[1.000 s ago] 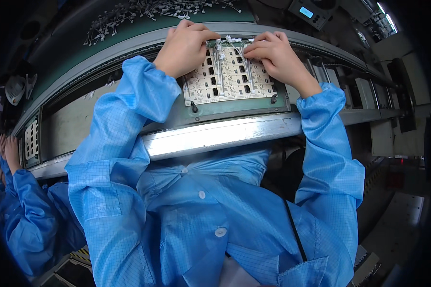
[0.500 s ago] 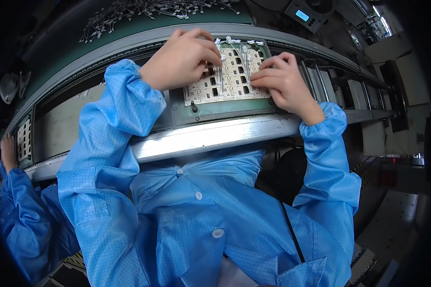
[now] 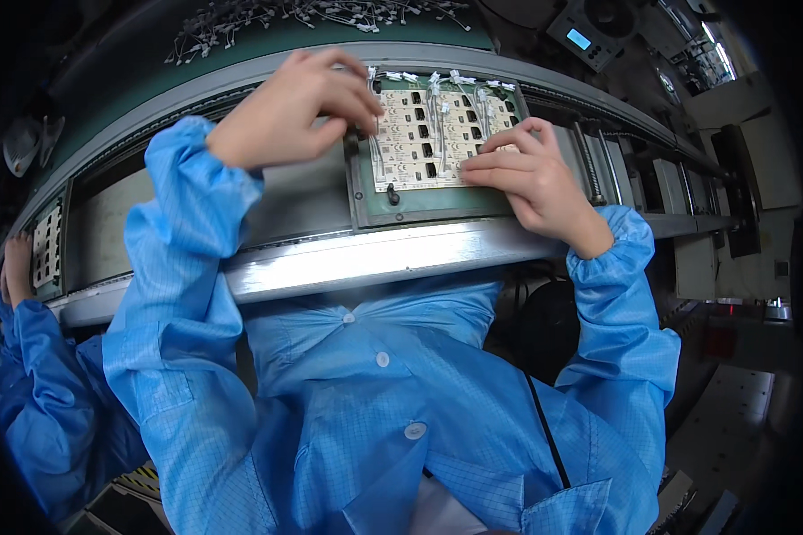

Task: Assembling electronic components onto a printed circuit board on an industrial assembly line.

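My left hand (image 3: 299, 111) is at the left edge of a panel of cream circuit boards (image 3: 455, 134), its fingers bent and the thumb apart from them. Its fingertips are beside a thin white cable (image 3: 377, 156) running down that edge; no grip on it shows. My right hand (image 3: 535, 183) rests its outstretched fingers on the panel's lower right part. Black connectors stand in columns on the panel, with more white cables (image 3: 439, 125) laid between them. White plugs (image 3: 459, 78) line the far edge. Under the panel lies a green carrier tray (image 3: 428, 207).
A metal rail (image 3: 366, 260) runs along the near side of the conveyor. Beyond the far rail, loose white cables (image 3: 277, 18) lie heaped on a green surface. A co-worker's hand (image 3: 18, 266) is beside another panel (image 3: 48, 241) at far left. A device with a lit screen (image 3: 578, 38) stands at back right.
My left hand has moved left, from the panel's inner columns to its left edge, uncovering boards and cables. My right fingers remain on the panel. The panel appears farther right in the view.
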### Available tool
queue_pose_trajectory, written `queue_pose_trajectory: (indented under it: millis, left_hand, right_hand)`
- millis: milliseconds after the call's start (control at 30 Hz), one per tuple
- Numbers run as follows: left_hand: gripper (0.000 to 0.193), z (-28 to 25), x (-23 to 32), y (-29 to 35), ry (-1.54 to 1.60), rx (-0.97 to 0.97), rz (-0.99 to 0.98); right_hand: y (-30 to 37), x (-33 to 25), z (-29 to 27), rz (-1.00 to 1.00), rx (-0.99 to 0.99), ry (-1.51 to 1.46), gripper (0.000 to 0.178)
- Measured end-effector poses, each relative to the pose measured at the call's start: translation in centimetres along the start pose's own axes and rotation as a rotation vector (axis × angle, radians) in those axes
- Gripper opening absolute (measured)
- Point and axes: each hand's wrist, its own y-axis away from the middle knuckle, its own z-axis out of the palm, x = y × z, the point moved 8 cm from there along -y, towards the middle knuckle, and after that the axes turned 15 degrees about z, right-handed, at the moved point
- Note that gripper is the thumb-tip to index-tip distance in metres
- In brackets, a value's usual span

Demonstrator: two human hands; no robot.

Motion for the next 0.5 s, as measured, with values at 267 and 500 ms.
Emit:
queue_pose_trajectory:
  millis: [267,500]
  left_hand:
    - [0.031,2.2,3.3,1.5,0.167,-0.108,0.057]
    - [0.018,1.9,2.7,1.7,0.084,0.102,0.025]
  right_hand:
    - [-3.6,-1.8,1.1,-0.074,0.010,-0.043,0.037]
    - [-9.5,-0.9,3.6,-0.042,0.062,-0.016,0.041]
